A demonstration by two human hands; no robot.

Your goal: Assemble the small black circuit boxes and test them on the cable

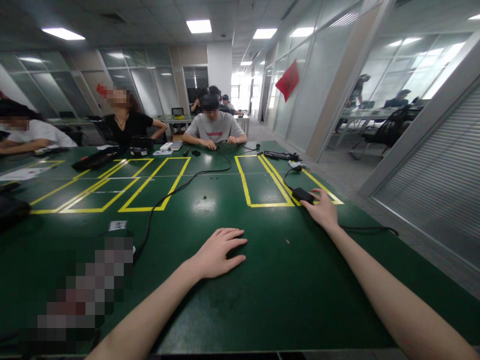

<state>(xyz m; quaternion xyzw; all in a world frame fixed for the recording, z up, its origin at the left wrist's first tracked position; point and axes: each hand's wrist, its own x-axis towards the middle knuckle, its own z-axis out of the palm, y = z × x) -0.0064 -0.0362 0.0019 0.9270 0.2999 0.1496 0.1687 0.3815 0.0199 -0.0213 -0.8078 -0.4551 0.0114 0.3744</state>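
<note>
My right hand grips a black power adapter by its near end, over the yellow tape at the table's right side. From the adapter a thin cord runs up to a black plug. Another black cable trails out to the right, past my wrist and over the table's edge. My left hand lies flat on the green table with its fingers spread, holding nothing. Part of the adapter is hidden behind my right fingers.
Yellow tape outlines mark the tabletop. A long black cable crosses the left half. Beside it lies a blurred-out object. A folded black tripod-like item rests at the far right. Across the table a person handles a cable.
</note>
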